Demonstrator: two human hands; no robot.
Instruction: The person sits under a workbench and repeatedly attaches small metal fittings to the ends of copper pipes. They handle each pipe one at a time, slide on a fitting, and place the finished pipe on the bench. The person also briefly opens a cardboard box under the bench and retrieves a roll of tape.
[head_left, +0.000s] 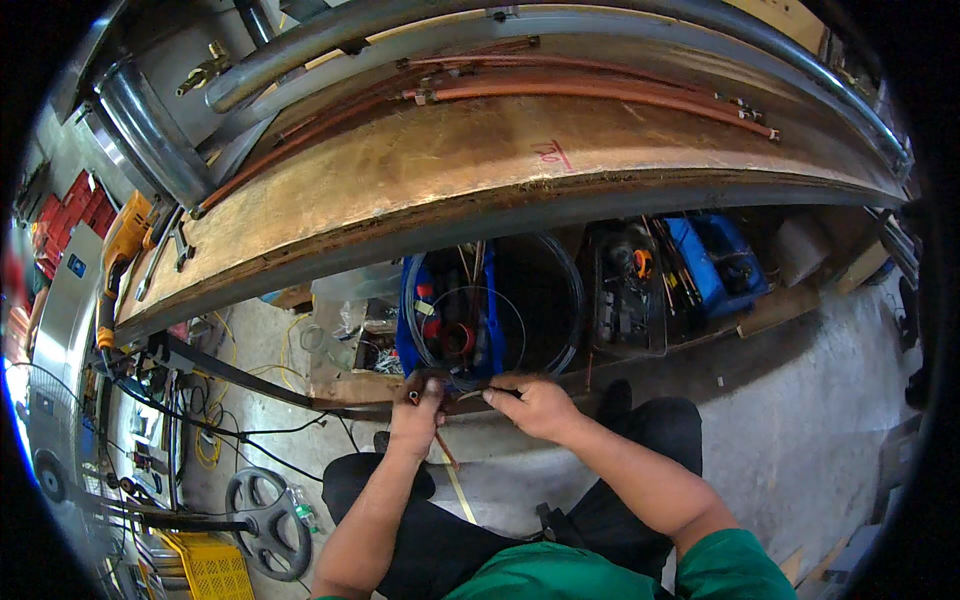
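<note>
My left hand [418,418] is closed around a thin copper tube [447,450]. The tube's open end shows by the thumb and its lower part slants out below the fist. My right hand [530,406] is closed in a pinch, thumb toward the left hand. A thin, pale strip or wire [470,394] runs from its fingertips toward the left hand; its exact kind is unclear. Just beyond both hands, a coil of grey wire [574,300] rests on the low shelf, looping over a blue bin [493,330] that holds a red and black thing.
Above the shelf is a wooden bench top [450,160] with long copper tubes [590,92]. A yellow power tool [125,240] and wrenches [181,246] lie at its left. A dark tray [655,338] and another blue bin [715,260] stand right. Cables and a handwheel [268,520] are lower left.
</note>
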